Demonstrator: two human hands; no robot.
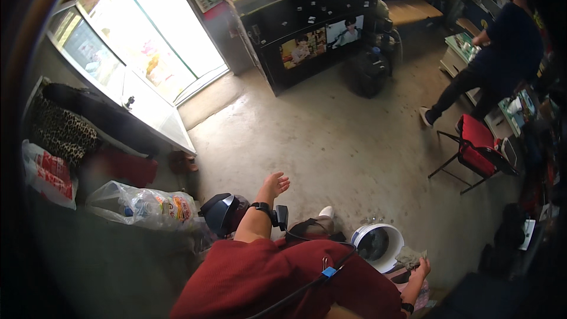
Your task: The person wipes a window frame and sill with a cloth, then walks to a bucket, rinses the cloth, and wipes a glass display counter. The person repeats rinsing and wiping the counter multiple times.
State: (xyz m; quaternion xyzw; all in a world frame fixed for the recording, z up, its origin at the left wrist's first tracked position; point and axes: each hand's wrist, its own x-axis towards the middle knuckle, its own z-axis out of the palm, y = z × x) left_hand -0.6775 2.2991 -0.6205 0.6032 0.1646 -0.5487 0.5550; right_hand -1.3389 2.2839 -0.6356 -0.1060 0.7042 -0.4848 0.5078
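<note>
My left hand hangs over the concrete floor with its fingers apart and nothing in it; a black strap with a small box sits on that forearm. At the lower right, my right hand grips a crumpled greyish cloth beside the rim of a white plastic bucket. Dark water appears to be inside the bucket. A pink item, partly hidden by my right arm, lies below it. A black cable with a blue clip crosses my red top.
A clear plastic bag of bottles and a dark rounded bin lie left. Right are a red folding chair and a person at a low cabinet. Ahead stand a black counter, a black bag and an open door.
</note>
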